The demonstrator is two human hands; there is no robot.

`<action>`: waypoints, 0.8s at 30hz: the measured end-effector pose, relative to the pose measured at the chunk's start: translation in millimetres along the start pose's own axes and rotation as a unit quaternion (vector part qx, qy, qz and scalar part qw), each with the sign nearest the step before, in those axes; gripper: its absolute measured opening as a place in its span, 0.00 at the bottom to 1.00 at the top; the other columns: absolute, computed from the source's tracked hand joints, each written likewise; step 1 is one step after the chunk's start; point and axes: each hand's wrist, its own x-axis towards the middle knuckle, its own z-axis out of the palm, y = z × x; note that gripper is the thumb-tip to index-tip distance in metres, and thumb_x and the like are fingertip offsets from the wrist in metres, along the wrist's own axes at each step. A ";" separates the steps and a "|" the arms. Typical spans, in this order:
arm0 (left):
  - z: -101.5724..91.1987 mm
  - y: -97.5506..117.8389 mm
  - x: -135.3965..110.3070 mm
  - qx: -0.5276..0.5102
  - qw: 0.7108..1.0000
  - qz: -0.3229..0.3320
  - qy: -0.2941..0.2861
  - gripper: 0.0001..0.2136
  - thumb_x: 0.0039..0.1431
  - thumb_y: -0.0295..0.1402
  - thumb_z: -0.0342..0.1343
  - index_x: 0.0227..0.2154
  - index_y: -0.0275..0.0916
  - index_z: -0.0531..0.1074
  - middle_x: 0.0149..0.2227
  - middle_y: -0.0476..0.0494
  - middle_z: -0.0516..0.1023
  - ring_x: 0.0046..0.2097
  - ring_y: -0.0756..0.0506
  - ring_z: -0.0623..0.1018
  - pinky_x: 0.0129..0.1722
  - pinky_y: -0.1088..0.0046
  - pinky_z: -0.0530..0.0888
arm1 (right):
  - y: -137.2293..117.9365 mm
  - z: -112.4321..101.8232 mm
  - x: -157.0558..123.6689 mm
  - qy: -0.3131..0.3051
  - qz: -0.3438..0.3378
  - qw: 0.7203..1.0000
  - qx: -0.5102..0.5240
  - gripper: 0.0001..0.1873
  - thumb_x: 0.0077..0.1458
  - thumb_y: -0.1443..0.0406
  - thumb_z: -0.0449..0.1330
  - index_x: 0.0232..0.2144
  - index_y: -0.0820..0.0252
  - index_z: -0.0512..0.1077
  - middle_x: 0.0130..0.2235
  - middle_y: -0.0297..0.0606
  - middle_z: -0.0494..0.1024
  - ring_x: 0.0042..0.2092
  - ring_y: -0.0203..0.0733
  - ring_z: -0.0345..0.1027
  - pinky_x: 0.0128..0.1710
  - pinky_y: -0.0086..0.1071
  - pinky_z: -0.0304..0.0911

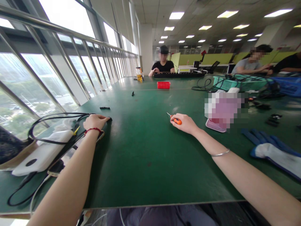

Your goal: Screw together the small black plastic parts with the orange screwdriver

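Surface [145,150]: matt green, smooth. Screwdriver [176,120]: glossy orange plastic handle, metal shaft. Gloves [272,149]: blue-white cloth. Bin [163,85]: red plastic.

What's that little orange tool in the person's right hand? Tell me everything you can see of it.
It looks like a small orange-handled screwdriver with a thin metal shaft. The handle looks like smooth plastic, and most of it is hidden inside the right hand, whose fingers are closed around it. The shaft sticks out towards the upper left, and its tip sits low over, or on, the green table mat; I cannot tell which. The tip's shape is too small to make out. Nothing else touches it.
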 end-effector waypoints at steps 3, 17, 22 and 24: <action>-1.9 2.8 -3.0 0.004 1.000 0.002 0.005 0.21 0.49 0.49 0.53 0.40 0.43 0.76 0.43 0.45 0.78 0.41 0.40 0.73 0.31 0.72 0.63 | -0.4 -0.6 0.0 -0.002 0.000 1.000 -0.001 0.07 0.50 0.62 0.55 0.31 0.53 0.72 0.33 0.33 0.74 0.32 0.37 0.66 0.28 0.29 0.55; 0.8 3.6 -3.8 0.008 1.000 0.012 -0.013 0.21 0.50 0.49 0.52 0.42 0.41 0.75 0.45 0.42 0.77 0.43 0.40 0.72 0.34 0.71 0.63 | -0.6 -1.3 0.3 -0.016 0.005 1.000 -0.008 0.07 0.51 0.62 0.55 0.31 0.53 0.72 0.35 0.33 0.74 0.33 0.37 0.66 0.28 0.28 0.55; 1.6 5.9 -4.6 0.025 1.000 0.006 -0.011 0.21 0.51 0.49 0.50 0.41 0.42 0.75 0.44 0.41 0.76 0.44 0.39 0.72 0.35 0.71 0.64 | -1.4 -1.8 0.2 -0.020 0.006 1.000 -0.013 0.08 0.51 0.62 0.54 0.32 0.53 0.72 0.35 0.33 0.74 0.33 0.37 0.66 0.29 0.28 0.55; 2.1 6.7 -4.5 0.032 0.999 0.004 -0.009 0.21 0.51 0.49 0.49 0.41 0.42 0.75 0.44 0.41 0.76 0.44 0.39 0.72 0.35 0.70 0.64 | -1.7 -2.0 0.2 -0.021 0.007 1.000 -0.016 0.07 0.51 0.62 0.54 0.32 0.53 0.72 0.34 0.33 0.74 0.33 0.37 0.66 0.28 0.28 0.55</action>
